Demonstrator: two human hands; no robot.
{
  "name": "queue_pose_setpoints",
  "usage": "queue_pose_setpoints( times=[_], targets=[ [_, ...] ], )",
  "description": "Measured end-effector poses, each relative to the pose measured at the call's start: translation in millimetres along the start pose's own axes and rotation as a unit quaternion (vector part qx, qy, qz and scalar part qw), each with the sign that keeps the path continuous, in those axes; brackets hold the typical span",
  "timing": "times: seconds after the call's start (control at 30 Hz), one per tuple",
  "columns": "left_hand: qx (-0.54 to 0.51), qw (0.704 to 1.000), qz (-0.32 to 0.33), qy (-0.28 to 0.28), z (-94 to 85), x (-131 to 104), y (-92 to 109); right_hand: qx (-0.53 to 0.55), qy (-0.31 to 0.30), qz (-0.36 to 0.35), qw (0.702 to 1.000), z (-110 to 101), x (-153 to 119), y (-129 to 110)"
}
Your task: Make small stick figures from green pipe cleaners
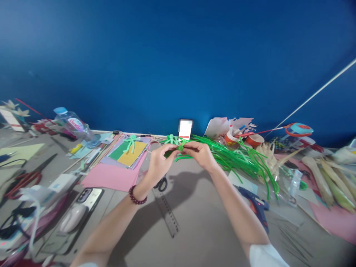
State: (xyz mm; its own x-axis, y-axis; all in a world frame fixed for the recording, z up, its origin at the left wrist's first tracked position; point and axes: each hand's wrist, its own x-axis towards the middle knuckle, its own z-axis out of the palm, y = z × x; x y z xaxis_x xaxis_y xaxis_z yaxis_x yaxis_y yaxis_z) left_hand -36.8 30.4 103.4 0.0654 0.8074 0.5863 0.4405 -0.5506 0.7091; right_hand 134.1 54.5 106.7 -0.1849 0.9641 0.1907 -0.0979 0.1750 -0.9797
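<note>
Near the back of the table, my left hand (159, 160) and my right hand (203, 156) meet at the fingertips. Pinched between them is a small bright green pipe cleaner piece (181, 147), bent into a compact shape whose details are too small to make out. Both hands are closed on it from either side. A bundle of long green pipe cleaners (236, 155) lies just right of my right hand. Behind my left hand is a pale green pipe cleaner figure (171, 139), and a similar figure (130, 143) rests on coloured sheets to the left.
Below my left hand lie black-handled scissors (161, 184) and a clear ruler (168, 215). A blue glue gun (256, 207) is beside my right forearm. Pink paper (112, 177), a phone (90, 196) and a plastic bottle (72, 124) are at left. A lit phone screen (185, 130) stands against the wall.
</note>
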Motion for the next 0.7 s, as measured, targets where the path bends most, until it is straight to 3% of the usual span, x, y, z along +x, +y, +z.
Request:
queue_pose_setpoints(
  times=[0.23, 0.5, 0.7],
  targets=[
    [0.042, 0.998, 0.049, -0.018, 1.7, -2.0, -4.2, 0.059, 0.006, 0.067, 0.996, 0.8, 1.5, 0.5],
    [0.095, 0.990, 0.103, -0.015, 1.9, -3.7, -3.5, 0.048, -0.017, 0.058, 0.997, -2.3, 1.6, 0.3],
    [0.031, 0.998, 0.059, -0.005, 4.7, -3.6, -4.9, 0.032, -0.041, 0.046, 0.998, -3.6, -0.3, -4.3]
  ],
)
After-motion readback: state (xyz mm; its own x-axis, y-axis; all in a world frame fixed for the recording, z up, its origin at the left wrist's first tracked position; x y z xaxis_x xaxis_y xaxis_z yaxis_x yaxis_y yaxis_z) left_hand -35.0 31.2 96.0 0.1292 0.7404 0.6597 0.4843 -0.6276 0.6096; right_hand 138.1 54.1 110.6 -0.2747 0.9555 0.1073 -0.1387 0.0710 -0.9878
